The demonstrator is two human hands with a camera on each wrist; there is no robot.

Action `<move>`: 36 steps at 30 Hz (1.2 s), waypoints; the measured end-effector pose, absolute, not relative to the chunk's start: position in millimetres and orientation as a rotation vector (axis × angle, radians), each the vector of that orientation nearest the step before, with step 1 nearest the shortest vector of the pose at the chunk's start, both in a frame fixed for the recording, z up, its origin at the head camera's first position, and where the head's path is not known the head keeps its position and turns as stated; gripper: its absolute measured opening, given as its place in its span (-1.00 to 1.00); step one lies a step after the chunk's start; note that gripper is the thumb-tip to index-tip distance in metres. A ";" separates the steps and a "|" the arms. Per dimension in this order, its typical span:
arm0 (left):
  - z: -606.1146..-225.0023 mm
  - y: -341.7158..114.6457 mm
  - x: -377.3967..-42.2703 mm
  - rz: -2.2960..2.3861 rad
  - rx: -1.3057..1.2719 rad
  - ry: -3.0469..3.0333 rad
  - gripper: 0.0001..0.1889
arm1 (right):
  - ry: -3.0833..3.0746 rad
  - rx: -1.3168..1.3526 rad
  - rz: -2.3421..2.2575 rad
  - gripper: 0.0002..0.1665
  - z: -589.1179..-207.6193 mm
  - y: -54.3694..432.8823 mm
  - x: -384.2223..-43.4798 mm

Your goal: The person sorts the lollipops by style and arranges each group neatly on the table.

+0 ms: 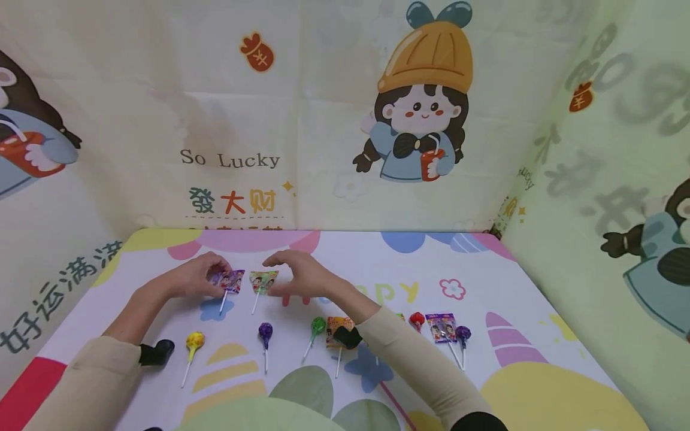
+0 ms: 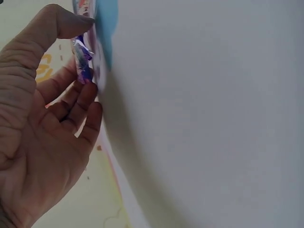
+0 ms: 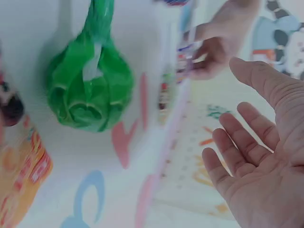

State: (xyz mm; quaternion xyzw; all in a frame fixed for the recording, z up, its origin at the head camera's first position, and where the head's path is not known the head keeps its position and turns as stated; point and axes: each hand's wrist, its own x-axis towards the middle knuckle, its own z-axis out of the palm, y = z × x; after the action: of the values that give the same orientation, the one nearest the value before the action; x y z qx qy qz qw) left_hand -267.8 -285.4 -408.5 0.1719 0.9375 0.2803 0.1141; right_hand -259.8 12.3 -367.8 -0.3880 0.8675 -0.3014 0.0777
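Note:
At the far left of the table, my left hand holds a flat lollipop in a purple wrapper, its white stick pointing toward me. In the left wrist view the thumb lies along one side of the purple wrapper and the fingertips along the other. Just right of it lies a flat lollipop in a light green wrapper. My right hand hovers at that one's right side, thumb and fingers spread apart. The right wrist view shows its palm with nothing in it.
Nearer me, a row holds a yellow round lollipop, a purple one, a green one and an orange-wrapped flat one. Farther right lie a red round lollipop, a purple-wrapped flat one and a dark purple one. My right forearm crosses above the row.

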 end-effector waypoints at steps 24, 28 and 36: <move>-409.0 -284.4 -263.3 0.782 0.542 2.810 -0.49 | 2.610 -1.026 -1.226 -0.39 -368.6 123.9 -172.4; -408.7 -285.0 -263.0 0.790 0.550 2.806 -0.49 | 2.608 -0.991 -1.243 -0.39 -373.8 135.5 -168.0; -408.3 -284.6 -263.6 0.789 0.547 2.806 -0.48 | 2.616 -0.901 -1.249 -0.36 -381.5 148.8 -163.2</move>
State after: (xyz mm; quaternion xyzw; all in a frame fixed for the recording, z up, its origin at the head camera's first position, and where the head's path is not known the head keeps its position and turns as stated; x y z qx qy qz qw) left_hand -263.6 -284.6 -408.3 0.1839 0.9425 0.2650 0.0878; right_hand -163.2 148.8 -381.5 -0.2964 0.8606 -0.4108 0.0527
